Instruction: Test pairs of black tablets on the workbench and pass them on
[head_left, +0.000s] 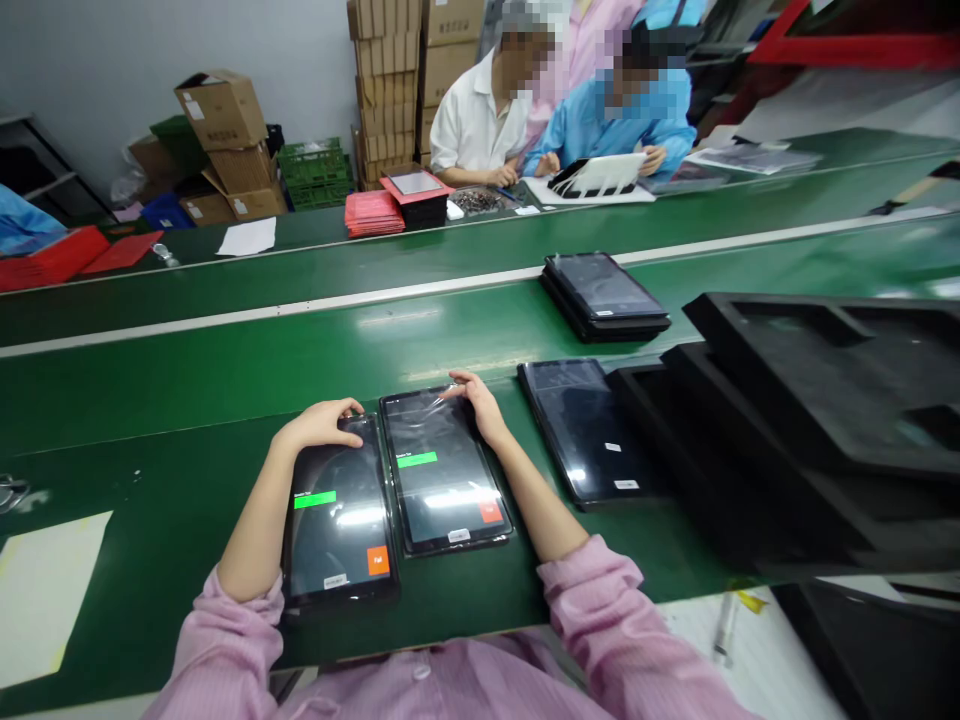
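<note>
Two black tablets lie side by side on the green bench, their screens lit with a green bar and an orange box. On the upper edge of the left tablet (341, 530) rests my left hand (322, 425), thumb over the screen and fingers apart. My right hand (476, 400) touches the upper right part of the right tablet (442, 490), its fingers spread over the glossy film. Neither hand grips anything. Right of them is another dark tablet (581, 425) with small white labels, and farther back a stack of tablets (604, 285).
Black foam trays (825, 400) are piled at the right. White paper (52, 590) lies at the left. Across the bench (187, 345), one person in white and one in blue sit near red packets (373, 214); cardboard boxes (386, 90) stand behind.
</note>
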